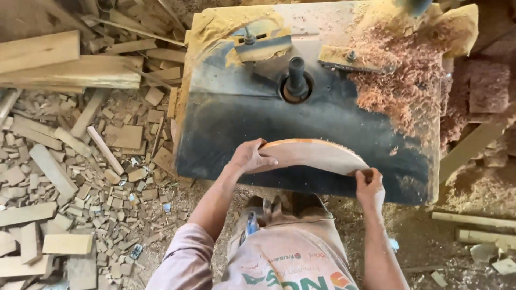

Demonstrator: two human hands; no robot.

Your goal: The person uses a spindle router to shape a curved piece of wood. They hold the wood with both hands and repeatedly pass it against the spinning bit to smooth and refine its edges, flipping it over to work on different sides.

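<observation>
A curved, arc-shaped wooden piece [317,154] lies on the dark metal machine table [231,129], near its front edge. My left hand [248,157] grips the piece's left end. My right hand [368,181] pinches its right end at the table's edge. Behind the piece, a black vertical spindle [296,78] rises from a round hole in the middle of the table. The piece is apart from the spindle.
Reddish wood shavings [403,80] and yellow sawdust cover the table's back right. Two metal clamp plates [263,47] sit behind the spindle. Several wood offcuts and planks [80,161] litter the floor at left. Long battens [473,220] lie at right.
</observation>
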